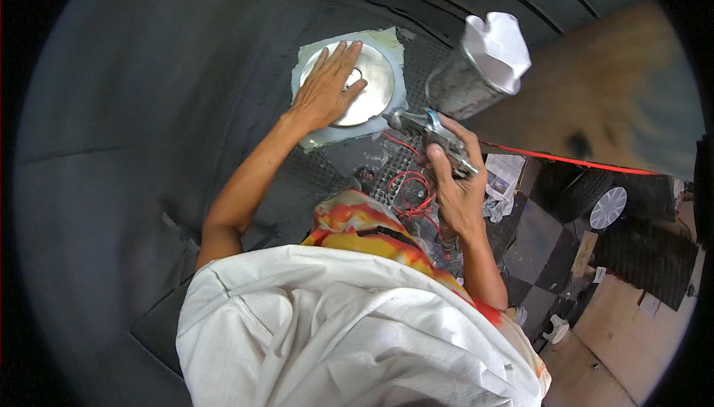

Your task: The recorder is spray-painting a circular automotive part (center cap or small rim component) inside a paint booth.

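Note:
My left hand (323, 91) lies with fingers spread on a shiny silver disc (375, 98) with a centre hole, which rests on a pale, rough-edged sheet (393, 46). In my right hand (461, 199) is a metal spray gun (445, 143), its nozzle end near the sheet's lower right corner. Just beyond the gun is a dull metal can (457, 79) with a white, uneven lining (494, 42); I cannot tell whether it is attached to the gun.
Dark walls (149, 72) surround the work on the left. A red hose (409, 191) coils on the textured floor. To the right are a brown panel (610, 94), newspaper (502, 176), a tyre (573, 191), a white round cover (608, 208) and a black mat (643, 258).

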The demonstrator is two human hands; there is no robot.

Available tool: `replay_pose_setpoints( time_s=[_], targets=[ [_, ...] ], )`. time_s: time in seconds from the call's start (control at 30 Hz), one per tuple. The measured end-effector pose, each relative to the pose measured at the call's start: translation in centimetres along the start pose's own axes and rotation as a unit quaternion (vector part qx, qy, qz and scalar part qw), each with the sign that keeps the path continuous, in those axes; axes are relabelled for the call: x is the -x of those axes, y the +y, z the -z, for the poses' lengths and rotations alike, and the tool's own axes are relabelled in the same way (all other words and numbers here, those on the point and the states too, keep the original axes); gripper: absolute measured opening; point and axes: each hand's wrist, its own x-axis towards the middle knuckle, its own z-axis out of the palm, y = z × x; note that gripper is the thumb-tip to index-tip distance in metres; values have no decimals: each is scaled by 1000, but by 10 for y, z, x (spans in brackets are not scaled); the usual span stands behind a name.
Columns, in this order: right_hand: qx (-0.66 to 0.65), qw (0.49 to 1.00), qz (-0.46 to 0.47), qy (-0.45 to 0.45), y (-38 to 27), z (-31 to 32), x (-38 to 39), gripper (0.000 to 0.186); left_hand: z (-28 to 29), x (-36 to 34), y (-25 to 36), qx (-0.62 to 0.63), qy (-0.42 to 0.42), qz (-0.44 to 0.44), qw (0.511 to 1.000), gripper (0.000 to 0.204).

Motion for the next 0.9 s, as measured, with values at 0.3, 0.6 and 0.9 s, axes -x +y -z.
replay_pose_setpoints(
  time_s=[0.3,0.6,0.9],
  targets=[
    [60,989,11,137,-5,52,84,36,19,91,-31,105,281,275,913,49],
    [24,996,-38,75,-19,53,143,34,-101,179,81,715,59,512,472,81],
    [119,987,105,13,-37,46,160,37,-84,139,113,858,168,393,284,80]
  ],
)
